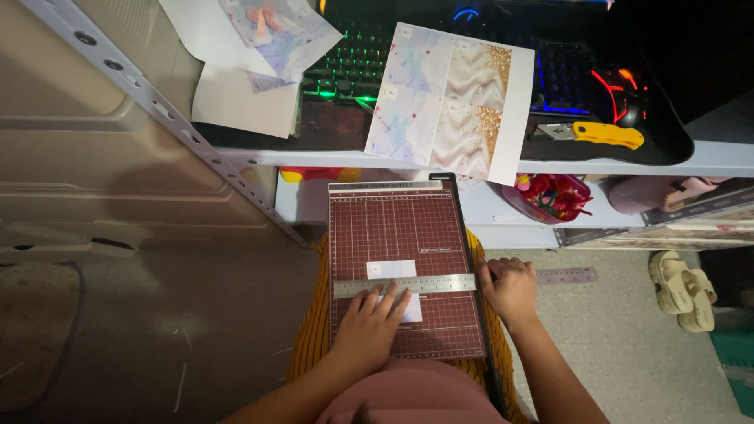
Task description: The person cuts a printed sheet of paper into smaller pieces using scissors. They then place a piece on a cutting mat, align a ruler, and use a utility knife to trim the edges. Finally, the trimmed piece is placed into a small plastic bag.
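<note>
A small white paper slip lies on the maroon gridded paper cutter, which rests across the person's lap, its lower part tucked under a metal ruler laid across the board. The left hand presses flat, fingers spread, on the ruler and the paper edge showing below it, gripping nothing. At three o'clock from it, the right hand curls closed over the black blade arm along the cutter's right edge. At twelve o'clock from the hands, a printed sheet of marbled and gold-flecked patterns leans over the edge of a white shelf. At one o'clock, a yellow utility knife rests beside a backlit keyboard. At four o'clock from the cutter, a second ruler lies on the floor, with beige sandals farther out.
</note>
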